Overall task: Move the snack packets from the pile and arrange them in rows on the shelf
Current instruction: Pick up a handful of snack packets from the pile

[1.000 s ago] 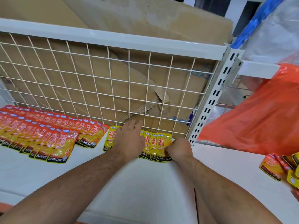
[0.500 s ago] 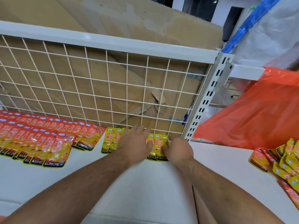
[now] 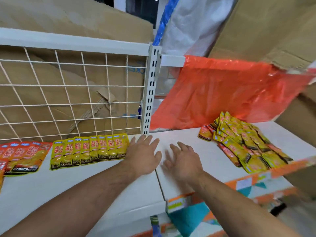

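A row of several yellow snack packets (image 3: 90, 151) lies overlapped on the white shelf (image 3: 85, 185), against the wire back. To its left lie rows of red packets (image 3: 25, 154). My left hand (image 3: 145, 154) hovers open just right of the yellow row, fingers spread, holding nothing. My right hand (image 3: 183, 159) is also open and empty, blurred, over the neighbouring shelf board. The pile of yellow and red packets (image 3: 242, 142) lies loose farther right on that board, apart from both hands.
A white wire grid (image 3: 68, 93) backs the shelf, with cardboard behind it. A slotted upright post (image 3: 151, 89) divides the two bays. An orange plastic bag (image 3: 222, 89) hangs behind the pile. Colourful boxes (image 3: 196, 212) sit below the shelf edge.
Both hands have let go of the yellow row and moved right, opening. The view has swung right, bringing the whole pile into sight.
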The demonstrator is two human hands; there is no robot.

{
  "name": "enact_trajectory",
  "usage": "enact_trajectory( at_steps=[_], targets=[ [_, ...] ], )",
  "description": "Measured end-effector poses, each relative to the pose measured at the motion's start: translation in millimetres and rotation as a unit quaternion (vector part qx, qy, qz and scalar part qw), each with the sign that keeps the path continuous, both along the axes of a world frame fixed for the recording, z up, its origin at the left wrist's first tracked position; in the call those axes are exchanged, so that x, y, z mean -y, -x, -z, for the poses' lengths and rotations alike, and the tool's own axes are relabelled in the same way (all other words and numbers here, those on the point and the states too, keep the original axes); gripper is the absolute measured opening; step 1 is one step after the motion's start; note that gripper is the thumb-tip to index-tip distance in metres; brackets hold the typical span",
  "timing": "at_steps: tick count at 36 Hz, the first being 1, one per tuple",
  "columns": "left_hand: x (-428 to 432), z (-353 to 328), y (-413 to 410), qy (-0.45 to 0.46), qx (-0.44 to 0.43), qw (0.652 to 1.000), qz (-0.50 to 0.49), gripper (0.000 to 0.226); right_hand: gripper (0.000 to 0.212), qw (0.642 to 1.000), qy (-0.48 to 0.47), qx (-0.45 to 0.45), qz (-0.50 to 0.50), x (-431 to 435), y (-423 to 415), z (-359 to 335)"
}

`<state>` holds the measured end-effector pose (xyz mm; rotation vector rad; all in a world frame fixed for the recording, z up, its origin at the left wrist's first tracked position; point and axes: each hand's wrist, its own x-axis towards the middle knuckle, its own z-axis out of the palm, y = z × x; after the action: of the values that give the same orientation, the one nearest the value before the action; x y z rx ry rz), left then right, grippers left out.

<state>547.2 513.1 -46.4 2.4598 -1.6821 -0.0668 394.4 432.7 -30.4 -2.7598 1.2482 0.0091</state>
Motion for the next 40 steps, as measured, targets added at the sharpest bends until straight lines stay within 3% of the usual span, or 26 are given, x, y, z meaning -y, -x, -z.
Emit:
enact_trajectory(
  at_steps=[22, 35, 40],
  targets=[
    [96.6, -27.0, 267.7, -0.020, 0.013, 0.999, 0.041, 0.061, 0.071, 0.997, -0.017, 0.054, 0.053, 91.3, 276.2, -18.9],
    [197.3, -23.3, 315.3, -0.014, 0.044, 0.993, 0.112, 0.060, 0.070, 0.990, -0.027, 0.067, 0.118, 170.4, 334.2, -7.0],
    [250.1, -21.7, 314.5, 0.003, 0.019, 0.992, 0.123, 0.058, 0.071, 0.989, -0.025, 0.065, 0.130, 220.3, 331.0, -6.8]
  ],
)
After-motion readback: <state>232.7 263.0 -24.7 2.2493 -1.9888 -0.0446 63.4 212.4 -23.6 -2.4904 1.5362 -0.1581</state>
